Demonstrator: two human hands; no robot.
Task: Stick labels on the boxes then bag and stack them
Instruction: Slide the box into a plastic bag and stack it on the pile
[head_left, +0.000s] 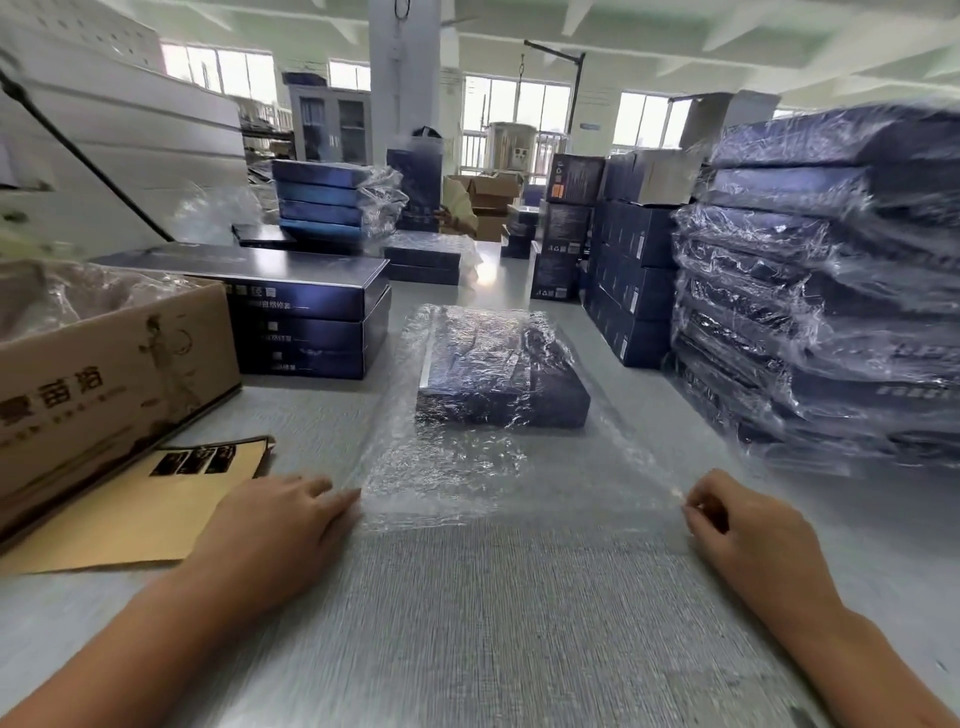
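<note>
Head view: a dark blue box (501, 371) was recorded lying inside a clear bag (441, 467) at the middle of the grey table (467, 623). Its long axis ran away from the person, and the bag's slack end pointed back toward the hands. The bag's near right corner was pinched by the right hand (737, 525). The left hand (275, 525) was laid nearly flat, fingertips touching the near left corner.

Left grip (280, 525) and right grip (748, 525) are bare hands on bare wrists. Forearms run uncovered to the lower frame edge. Nails too blurred to tell.
</note>
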